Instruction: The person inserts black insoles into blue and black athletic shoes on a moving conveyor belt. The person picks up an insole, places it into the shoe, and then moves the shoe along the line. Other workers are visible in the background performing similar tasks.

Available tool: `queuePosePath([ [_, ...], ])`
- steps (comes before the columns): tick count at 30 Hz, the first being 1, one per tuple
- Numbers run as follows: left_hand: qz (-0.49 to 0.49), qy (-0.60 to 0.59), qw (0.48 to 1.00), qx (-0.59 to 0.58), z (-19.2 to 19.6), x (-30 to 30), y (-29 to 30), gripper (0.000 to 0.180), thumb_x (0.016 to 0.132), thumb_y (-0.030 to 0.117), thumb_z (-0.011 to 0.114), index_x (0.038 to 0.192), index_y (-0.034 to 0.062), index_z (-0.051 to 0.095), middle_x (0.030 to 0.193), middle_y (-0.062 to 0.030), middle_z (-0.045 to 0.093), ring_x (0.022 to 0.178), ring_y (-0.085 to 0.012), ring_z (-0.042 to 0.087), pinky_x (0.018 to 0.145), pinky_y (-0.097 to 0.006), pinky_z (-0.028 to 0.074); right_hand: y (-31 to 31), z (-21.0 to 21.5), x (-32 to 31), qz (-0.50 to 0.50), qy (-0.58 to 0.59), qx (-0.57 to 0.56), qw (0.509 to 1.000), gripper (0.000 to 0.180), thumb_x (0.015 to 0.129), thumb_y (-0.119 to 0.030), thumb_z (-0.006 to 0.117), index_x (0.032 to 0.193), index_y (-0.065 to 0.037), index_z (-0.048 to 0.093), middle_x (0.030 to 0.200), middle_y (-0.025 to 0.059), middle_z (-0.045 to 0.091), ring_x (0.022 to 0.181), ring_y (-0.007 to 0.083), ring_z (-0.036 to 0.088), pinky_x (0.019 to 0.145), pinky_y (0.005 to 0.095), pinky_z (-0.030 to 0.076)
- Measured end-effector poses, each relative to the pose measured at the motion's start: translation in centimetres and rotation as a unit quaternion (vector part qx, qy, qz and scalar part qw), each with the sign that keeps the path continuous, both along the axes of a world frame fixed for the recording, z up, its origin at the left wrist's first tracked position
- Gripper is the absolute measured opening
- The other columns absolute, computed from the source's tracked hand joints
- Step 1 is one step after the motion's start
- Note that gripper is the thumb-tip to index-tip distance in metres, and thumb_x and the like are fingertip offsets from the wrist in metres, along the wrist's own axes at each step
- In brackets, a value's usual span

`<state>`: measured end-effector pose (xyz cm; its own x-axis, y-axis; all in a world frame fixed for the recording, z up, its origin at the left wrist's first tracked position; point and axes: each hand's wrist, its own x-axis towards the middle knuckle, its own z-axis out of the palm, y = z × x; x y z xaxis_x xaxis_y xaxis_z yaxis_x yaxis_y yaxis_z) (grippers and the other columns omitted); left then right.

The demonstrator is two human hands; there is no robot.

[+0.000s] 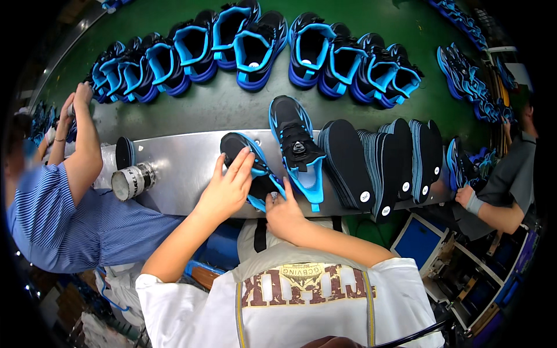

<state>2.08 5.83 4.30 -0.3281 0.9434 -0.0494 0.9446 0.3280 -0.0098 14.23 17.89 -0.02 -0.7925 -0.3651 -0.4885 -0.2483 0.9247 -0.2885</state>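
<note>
A black and bright-blue sneaker (237,142) lies toe-away on the metal ledge in front of me, tilted a little. My left hand (230,187) grips it from above, with the fingers laid along its upper and the thumb apart on the left side. At the heel, my right hand (284,216) holds the blue collar, its fingers partly tucked inside the opening. What the right fingertips touch in the shoe is hidden. Just right of it stands a second sneaker (295,145) of the same kind, with a pale insole showing inside; neither hand holds it.
Stacks of black insoles (346,156) lie on the ledge (180,165) to the right. A tape roll (132,182) sits at left. Rows of sneakers (253,49) stand on the green table (232,107). People work at left (69,203) and right (505,174).
</note>
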Motion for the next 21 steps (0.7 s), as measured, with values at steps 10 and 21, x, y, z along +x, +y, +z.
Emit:
queuePosePath([
  [10, 0.227, -0.49, 0.736, 0.409, 6.4, 2.3, -0.2, 0.017, 0.065, -0.013, 0.038, 0.071, 0.0022, 0.042, 0.073, -0.0047, 0.046, 0.058, -0.0071, 0.04, 0.048, -0.018, 0.034, 8.5, 5.6, 2.2, -0.206, 0.159, -0.436, 0.861, 0.031, 0.069, -0.018, 0.062, 0.096, -0.004, 0.055, 0.092, 0.0106, 0.057, 0.085, 0.0249, 0.055, 0.08, 0.0355, 0.04],
  [21, -0.112, -0.359, 0.748, -0.547, -3.9, 3.2, 9.2, 0.026, 0.072, 0.014, 0.052, 0.096, 0.011, 0.061, 0.104, -0.0096, 0.056, 0.092, -0.0248, 0.054, 0.074, -0.034, 0.043, 29.2, 1.7, 11.6, -0.557, 0.243, 0.01, 0.794, 0.025, 0.073, -0.013, 0.056, 0.094, 0.001, 0.056, 0.09, 0.0162, 0.056, 0.087, 0.0305, 0.052, 0.078, 0.0348, 0.041],
])
